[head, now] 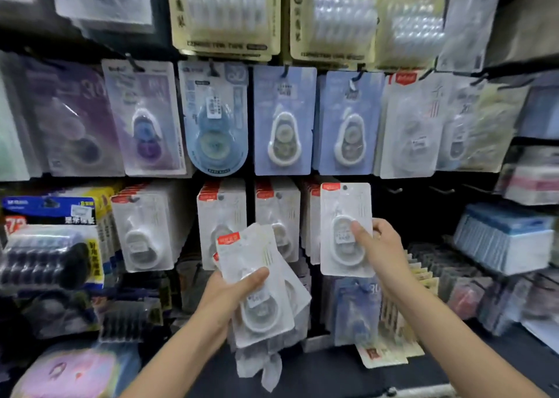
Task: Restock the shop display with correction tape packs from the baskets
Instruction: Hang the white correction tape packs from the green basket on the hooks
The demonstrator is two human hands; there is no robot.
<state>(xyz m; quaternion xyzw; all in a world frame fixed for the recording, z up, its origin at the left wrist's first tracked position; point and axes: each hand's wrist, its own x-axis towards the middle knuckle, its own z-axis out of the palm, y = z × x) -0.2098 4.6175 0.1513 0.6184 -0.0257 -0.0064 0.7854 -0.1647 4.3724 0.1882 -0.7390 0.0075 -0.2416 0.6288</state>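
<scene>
My left hand [234, 291] grips a fanned stack of white correction tape packs [260, 285] with red top labels, held low at the centre. My right hand [378, 246] pinches a single white pack [344, 216] upright, thumb across its blister. That pack is raised in front of the lower row of the display, right of three hooks that carry the same white packs [220, 213]. Whether its hole is on a hook cannot be told. No basket is in view.
Above hang blue and purple correction tape cards [282, 122]. Bare hooks [441, 189] stick out to the right of the held pack. A black-packaged multipack [48, 252] hangs at the left. Boxed stock [505, 240] sits on the right shelf.
</scene>
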